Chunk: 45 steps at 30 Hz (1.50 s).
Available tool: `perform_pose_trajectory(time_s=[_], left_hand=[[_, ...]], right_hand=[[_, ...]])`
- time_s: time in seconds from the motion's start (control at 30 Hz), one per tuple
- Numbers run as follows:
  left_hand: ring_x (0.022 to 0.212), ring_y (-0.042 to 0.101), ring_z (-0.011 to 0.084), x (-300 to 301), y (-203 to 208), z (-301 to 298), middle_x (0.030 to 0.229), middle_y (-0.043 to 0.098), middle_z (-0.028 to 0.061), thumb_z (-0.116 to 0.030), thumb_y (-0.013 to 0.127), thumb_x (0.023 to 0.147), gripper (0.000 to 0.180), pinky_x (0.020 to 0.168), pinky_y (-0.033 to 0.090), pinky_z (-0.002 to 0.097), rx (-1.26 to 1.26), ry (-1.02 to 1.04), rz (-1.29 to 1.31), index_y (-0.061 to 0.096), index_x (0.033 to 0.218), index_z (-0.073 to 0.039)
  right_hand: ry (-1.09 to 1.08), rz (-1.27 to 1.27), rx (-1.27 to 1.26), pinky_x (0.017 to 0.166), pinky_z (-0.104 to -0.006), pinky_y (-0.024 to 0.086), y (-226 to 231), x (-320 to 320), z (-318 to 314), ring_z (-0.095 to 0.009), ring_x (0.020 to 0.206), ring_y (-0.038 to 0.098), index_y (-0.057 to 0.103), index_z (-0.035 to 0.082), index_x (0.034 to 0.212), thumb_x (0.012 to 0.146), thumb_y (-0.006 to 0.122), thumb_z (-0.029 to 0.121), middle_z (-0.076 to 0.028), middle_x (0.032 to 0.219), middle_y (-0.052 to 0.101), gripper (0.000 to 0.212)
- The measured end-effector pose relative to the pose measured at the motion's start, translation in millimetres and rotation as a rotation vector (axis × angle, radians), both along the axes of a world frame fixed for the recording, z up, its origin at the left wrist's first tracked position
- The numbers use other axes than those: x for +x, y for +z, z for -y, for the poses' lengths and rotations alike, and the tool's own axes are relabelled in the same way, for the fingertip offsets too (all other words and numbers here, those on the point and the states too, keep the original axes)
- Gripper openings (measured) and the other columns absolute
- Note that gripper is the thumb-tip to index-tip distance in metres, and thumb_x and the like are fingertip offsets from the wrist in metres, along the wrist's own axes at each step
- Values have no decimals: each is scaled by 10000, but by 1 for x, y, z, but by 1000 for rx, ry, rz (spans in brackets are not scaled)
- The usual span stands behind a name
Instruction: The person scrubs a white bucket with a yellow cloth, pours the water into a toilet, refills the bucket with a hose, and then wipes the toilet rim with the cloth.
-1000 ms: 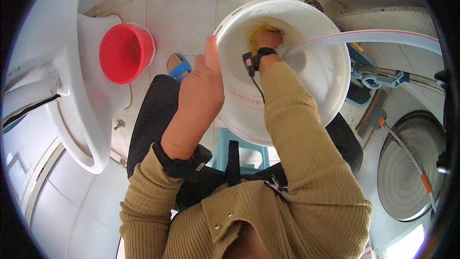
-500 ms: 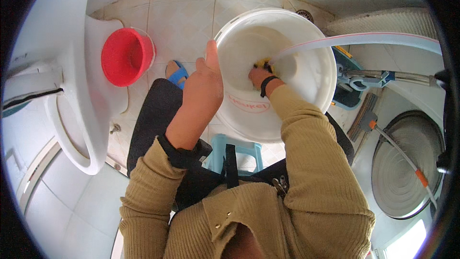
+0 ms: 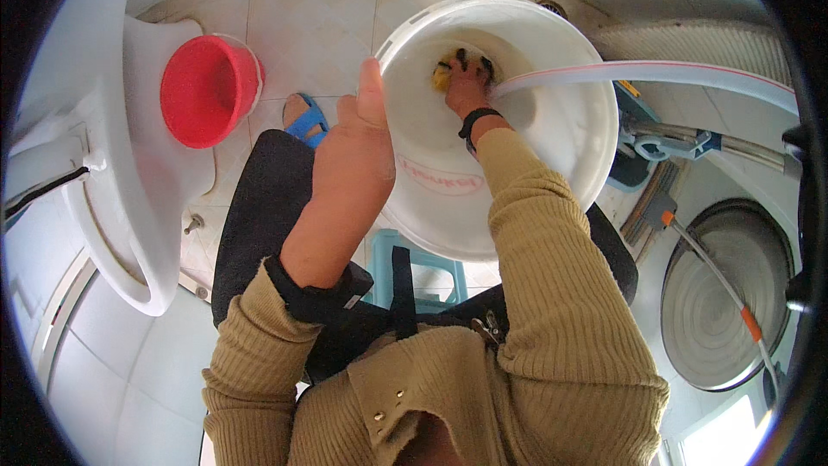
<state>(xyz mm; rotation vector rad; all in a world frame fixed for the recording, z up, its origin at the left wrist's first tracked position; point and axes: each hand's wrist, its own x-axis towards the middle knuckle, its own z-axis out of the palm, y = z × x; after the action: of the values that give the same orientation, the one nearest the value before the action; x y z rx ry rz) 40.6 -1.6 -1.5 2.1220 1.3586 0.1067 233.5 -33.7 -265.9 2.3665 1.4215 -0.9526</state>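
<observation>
A big white bucket (image 3: 552, 198) stands tilted between my knees, its mouth toward me. My left hand (image 3: 355, 151) is at its left rim, closed against the edge, one finger stretched along it. Deep inside, my right hand (image 3: 467, 86) presses a small yellow-and-black wad (image 3: 442, 76), a sponge or cloth, on the far part of the bottom; its fingers partly cover it. A whitish hose (image 3: 655, 73) comes in from the right, over the rim, and its end reaches inside near my right wrist.
To the left are a red bucket (image 3: 200, 91) and a white toilet (image 3: 129, 207). A light-blue stool (image 3: 384, 272) is beneath me. On the right lie a mop with metal handle (image 3: 668, 142), a brush with an orange-grey pole (image 3: 703, 250) and a round grey disc (image 3: 724, 328).
My right hand has moved the yellow-and-black wad farther away and slightly left inside the white bucket. My left hand stays at the rim; the whole view has shifted a little.
</observation>
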Motion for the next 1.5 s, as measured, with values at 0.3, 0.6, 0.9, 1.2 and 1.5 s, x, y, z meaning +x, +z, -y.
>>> perform_pose_trajectory(time_s=[0.3, 0.6, 0.9, 1.2, 1.5], left_hand=[[938, 498, 450, 5, 1, 2, 983, 552, 275, -9, 510, 781, 660, 773, 455, 446, -21, 69, -25, 173, 1348, -21], [925, 522, 429, 8, 2, -1, 1009, 554, 278, -79, 502, 816, 609, 858, 393, 452, -49, 66, -103, 202, 1344, -28], [725, 598, 414, 2, -4, 2, 948, 493, 268, -50, 465, 807, 643, 599, 500, 432, 5, 16, -34, 148, 1366, -51], [892, 531, 452, 3, 0, 0, 980, 551, 285, -124, 492, 834, 596, 830, 406, 476, -22, 22, -72, 182, 1338, -53], [751, 588, 433, 3, 1, -1, 957, 493, 283, -54, 433, 826, 582, 637, 492, 450, 24, -4, -41, 179, 1349, -38]], right_hand=[[-475, -103, -22, 960, -527, 314, -49, -15, 46, -358, 1202, 381, 446, 148, 1250, 763, 536, 393, -161, 1286, 414, 553], [-341, -679, -235, 755, -441, 511, -21, -32, 29, -305, 1046, 531, 550, 65, 1134, 789, 629, 296, -135, 1154, 544, 422], [113, 93, -434, 934, -405, 400, -22, 35, 63, -329, 1164, 475, 613, 128, 1121, 886, 440, 221, -159, 1259, 503, 307], [230, 302, -385, 870, -378, 441, 4, 15, 59, -241, 1209, 451, 531, 42, 1211, 891, 441, 223, -188, 1350, 393, 379], [254, 362, -279, 750, -421, 490, -26, 13, 64, -303, 1131, 511, 568, 98, 1190, 853, 488, 214, -148, 1297, 472, 365]])
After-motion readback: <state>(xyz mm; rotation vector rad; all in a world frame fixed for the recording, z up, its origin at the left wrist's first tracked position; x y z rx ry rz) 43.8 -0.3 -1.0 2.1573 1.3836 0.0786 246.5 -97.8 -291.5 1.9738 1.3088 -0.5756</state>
